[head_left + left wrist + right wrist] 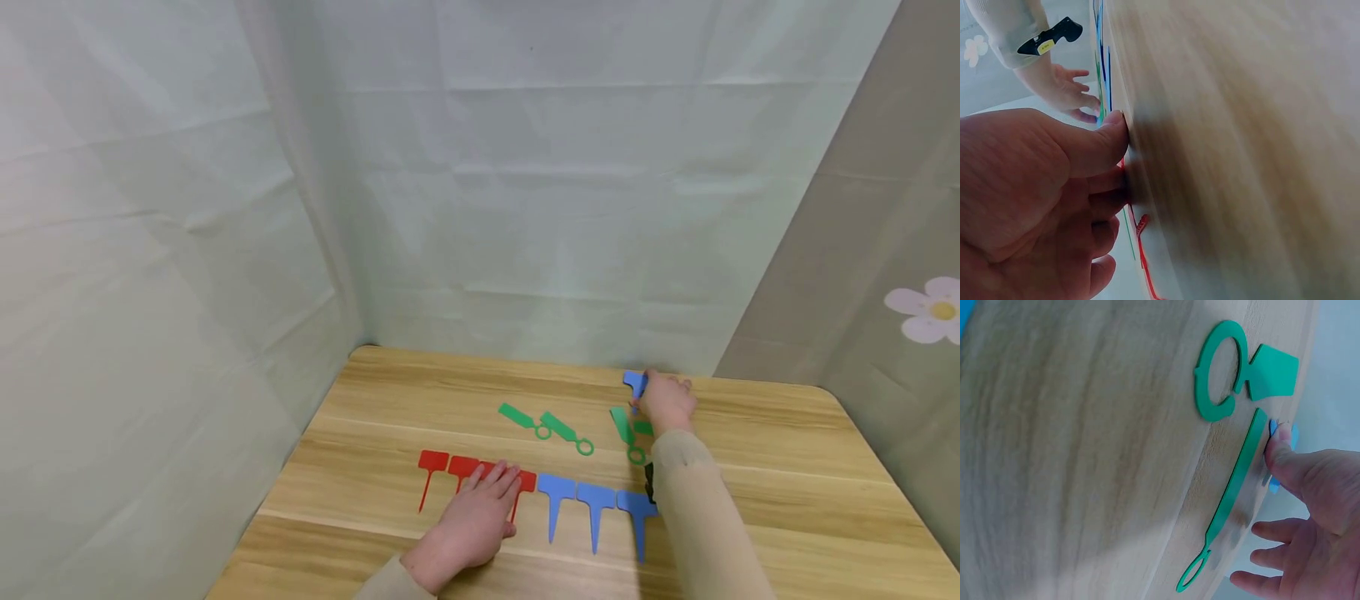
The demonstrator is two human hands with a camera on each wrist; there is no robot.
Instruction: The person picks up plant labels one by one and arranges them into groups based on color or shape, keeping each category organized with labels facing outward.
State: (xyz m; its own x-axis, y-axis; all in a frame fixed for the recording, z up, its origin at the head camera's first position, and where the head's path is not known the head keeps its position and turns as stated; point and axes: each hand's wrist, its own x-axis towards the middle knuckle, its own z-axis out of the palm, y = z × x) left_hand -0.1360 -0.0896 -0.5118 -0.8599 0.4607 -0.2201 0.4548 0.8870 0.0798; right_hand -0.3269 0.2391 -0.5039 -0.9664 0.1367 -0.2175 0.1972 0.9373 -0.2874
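Observation:
My left hand rests on the row of red plant labels, its fingers fairly straight over the middle ones and covering parts of them. At the table's far edge, my right hand pinches a blue T-shaped plant label between thumb and fingers. The right wrist view shows the thumb against that blue label, mostly hidden by the hand, with the other fingers spread. Just nearer than this hand lie green ring-ended plant labels, seen close up as a green label with an open ring.
Three blue T-shaped labels continue the red row to the right, stems pointing toward me. Two more green labels lie slanted behind the row. Pale cloth hangs behind the wooden table and at its sides.

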